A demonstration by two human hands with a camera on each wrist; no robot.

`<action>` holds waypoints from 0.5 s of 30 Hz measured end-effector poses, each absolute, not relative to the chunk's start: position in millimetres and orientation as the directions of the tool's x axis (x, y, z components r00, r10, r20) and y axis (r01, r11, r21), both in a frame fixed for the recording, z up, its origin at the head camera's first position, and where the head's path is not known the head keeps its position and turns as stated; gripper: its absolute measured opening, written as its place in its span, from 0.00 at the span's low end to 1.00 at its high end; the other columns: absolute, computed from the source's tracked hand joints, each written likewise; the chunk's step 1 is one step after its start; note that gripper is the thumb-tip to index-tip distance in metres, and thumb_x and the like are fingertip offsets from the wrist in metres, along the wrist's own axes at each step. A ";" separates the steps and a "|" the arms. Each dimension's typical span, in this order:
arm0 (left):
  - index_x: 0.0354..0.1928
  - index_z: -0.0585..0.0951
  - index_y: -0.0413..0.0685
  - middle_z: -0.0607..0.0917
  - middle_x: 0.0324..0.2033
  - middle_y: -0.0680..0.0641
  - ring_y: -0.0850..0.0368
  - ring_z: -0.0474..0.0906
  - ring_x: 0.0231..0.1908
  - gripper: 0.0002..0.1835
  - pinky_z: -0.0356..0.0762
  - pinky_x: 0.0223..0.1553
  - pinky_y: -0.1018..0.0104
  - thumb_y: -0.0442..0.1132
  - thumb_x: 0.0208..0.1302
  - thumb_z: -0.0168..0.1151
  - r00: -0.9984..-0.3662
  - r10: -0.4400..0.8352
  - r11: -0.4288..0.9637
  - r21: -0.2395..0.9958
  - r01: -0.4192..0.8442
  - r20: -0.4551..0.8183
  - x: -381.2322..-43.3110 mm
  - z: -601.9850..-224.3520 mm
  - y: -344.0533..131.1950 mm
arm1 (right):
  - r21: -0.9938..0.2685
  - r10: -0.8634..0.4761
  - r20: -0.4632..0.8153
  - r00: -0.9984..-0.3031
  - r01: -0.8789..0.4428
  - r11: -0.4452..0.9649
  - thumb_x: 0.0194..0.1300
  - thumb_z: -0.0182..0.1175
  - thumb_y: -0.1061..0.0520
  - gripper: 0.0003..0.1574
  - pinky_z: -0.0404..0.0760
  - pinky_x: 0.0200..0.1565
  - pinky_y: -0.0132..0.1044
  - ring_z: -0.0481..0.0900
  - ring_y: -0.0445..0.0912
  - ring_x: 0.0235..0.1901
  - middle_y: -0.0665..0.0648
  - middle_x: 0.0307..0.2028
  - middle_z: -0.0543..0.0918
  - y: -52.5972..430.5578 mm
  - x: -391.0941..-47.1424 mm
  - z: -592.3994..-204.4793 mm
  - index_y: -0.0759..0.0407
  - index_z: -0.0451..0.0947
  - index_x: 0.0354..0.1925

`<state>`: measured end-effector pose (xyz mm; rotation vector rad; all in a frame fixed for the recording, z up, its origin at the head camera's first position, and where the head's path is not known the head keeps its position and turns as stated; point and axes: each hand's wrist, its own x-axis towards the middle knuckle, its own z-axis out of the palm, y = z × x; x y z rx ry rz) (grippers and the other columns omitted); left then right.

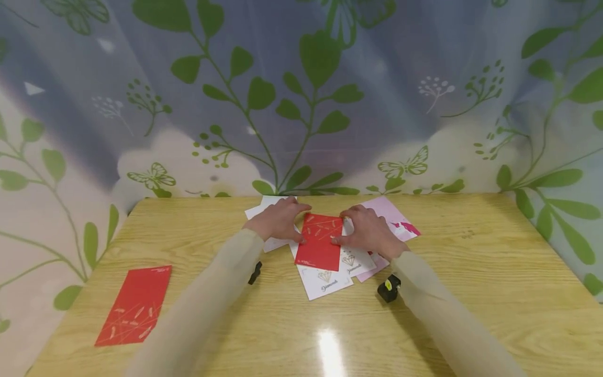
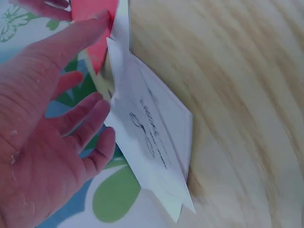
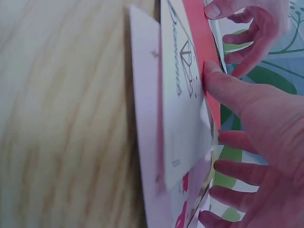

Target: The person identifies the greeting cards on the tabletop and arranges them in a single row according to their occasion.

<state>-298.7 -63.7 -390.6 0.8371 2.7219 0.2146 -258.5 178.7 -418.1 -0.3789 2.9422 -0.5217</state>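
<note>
A red envelope [image 1: 320, 243] with pale feather marks lies on top of a loose pile of cards. At its left edge is my left hand [image 1: 279, 219], fingers spread and lightly bent, the thumb tip right at the red paper. My right hand [image 1: 369, 229] is at the opposite edge; its thumb [image 3: 219, 78] rests on the red face while the other fingers reach along the pile's far side. Beneath it are white cards [image 1: 325, 281] printed "Diamonds" with a gem drawing. A pink card [image 1: 388, 214] sticks out behind the right hand, and a white card [image 2: 142, 137] with dark script lies below the left.
A second red envelope [image 1: 134, 306] lies apart on the wooden table [image 1: 471, 235] at the left. Along the table's back edge hangs a leaf-patterned curtain [image 1: 292, 131]. Small black devices, one with a yellow mark [image 1: 389, 288], sit at my wrists.
</note>
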 end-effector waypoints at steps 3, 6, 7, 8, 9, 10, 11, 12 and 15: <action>0.75 0.68 0.54 0.70 0.69 0.41 0.41 0.68 0.69 0.44 0.74 0.65 0.43 0.53 0.58 0.75 -0.783 0.568 0.822 0.219 0.525 -0.254 -301.6 -390.6 -60.6 | -0.357 -0.260 -0.100 -0.961 -0.209 0.911 0.58 0.72 0.34 0.42 0.74 0.58 0.70 0.72 0.66 0.65 0.65 0.68 0.73 178.2 -260.2 -416.9 0.55 0.77 0.63; 0.74 0.69 0.54 0.70 0.69 0.43 0.41 0.67 0.69 0.44 0.73 0.66 0.44 0.55 0.58 0.75 -0.780 0.567 0.822 0.234 0.519 -0.264 -302.0 -391.4 -57.4 | -0.380 -0.258 -0.091 -0.962 -0.205 0.902 0.57 0.74 0.38 0.43 0.75 0.60 0.67 0.72 0.64 0.65 0.65 0.67 0.74 179.1 -261.3 -414.5 0.58 0.76 0.64; 0.74 0.70 0.54 0.71 0.68 0.43 0.42 0.67 0.68 0.43 0.72 0.66 0.44 0.55 0.58 0.75 -0.781 0.565 0.824 0.238 0.515 -0.266 -301.8 -392.0 -55.9 | -0.392 -0.257 -0.082 -0.963 -0.206 0.896 0.57 0.75 0.40 0.43 0.75 0.60 0.66 0.72 0.64 0.65 0.65 0.67 0.75 179.8 -261.4 -414.5 0.58 0.76 0.64; 0.73 0.71 0.54 0.71 0.68 0.43 0.42 0.67 0.68 0.43 0.72 0.66 0.44 0.55 0.57 0.75 -0.784 0.563 0.825 0.240 0.512 -0.262 -301.4 -392.5 -54.5 | -0.406 -0.259 -0.069 -0.964 -0.210 0.890 0.56 0.75 0.42 0.43 0.76 0.61 0.64 0.72 0.63 0.64 0.65 0.66 0.75 180.5 -261.4 -414.3 0.59 0.75 0.64; 0.73 0.71 0.54 0.71 0.67 0.44 0.42 0.67 0.67 0.43 0.72 0.66 0.45 0.55 0.57 0.76 -0.788 0.560 0.826 0.243 0.508 -0.255 -301.1 -393.1 -53.1 | -0.422 -0.264 -0.049 -0.963 -0.220 0.880 0.57 0.75 0.44 0.42 0.76 0.61 0.62 0.73 0.62 0.63 0.65 0.64 0.77 181.2 -261.2 -414.4 0.60 0.75 0.63; 0.72 0.72 0.54 0.72 0.66 0.44 0.43 0.68 0.66 0.41 0.73 0.66 0.45 0.54 0.57 0.76 -0.794 0.558 0.827 0.248 0.505 -0.242 -300.6 -393.5 -51.9 | -0.441 -0.267 -0.030 -0.963 -0.227 0.869 0.57 0.76 0.46 0.40 0.77 0.61 0.59 0.75 0.61 0.61 0.64 0.62 0.78 181.9 -261.1 -414.6 0.61 0.75 0.62; 0.70 0.72 0.53 0.74 0.65 0.45 0.44 0.69 0.65 0.40 0.73 0.66 0.46 0.52 0.57 0.76 -0.798 0.558 0.825 0.254 0.505 -0.226 -300.3 -393.9 -50.7 | -0.462 -0.268 -0.010 -0.963 -0.234 0.856 0.57 0.75 0.48 0.38 0.78 0.59 0.57 0.76 0.59 0.58 0.64 0.60 0.80 182.6 -260.6 -414.7 0.62 0.75 0.61; 0.68 0.73 0.52 0.75 0.63 0.45 0.44 0.71 0.64 0.38 0.74 0.65 0.47 0.51 0.58 0.76 -0.801 0.562 0.820 0.266 0.507 -0.206 -300.0 -394.5 -49.5 | -0.484 -0.264 0.007 -0.965 -0.234 0.843 0.58 0.75 0.50 0.35 0.79 0.58 0.55 0.77 0.58 0.55 0.64 0.57 0.81 183.0 -260.0 -415.0 0.62 0.75 0.59; 0.61 0.75 0.50 0.79 0.58 0.46 0.48 0.75 0.57 0.28 0.76 0.62 0.51 0.44 0.61 0.73 -0.807 0.573 0.796 0.332 0.507 -0.141 -299.6 -395.4 -46.2 | -0.564 -0.238 0.034 -0.971 -0.215 0.797 0.62 0.71 0.56 0.25 0.83 0.51 0.50 0.81 0.55 0.47 0.62 0.49 0.84 184.1 -256.7 -415.6 0.61 0.74 0.54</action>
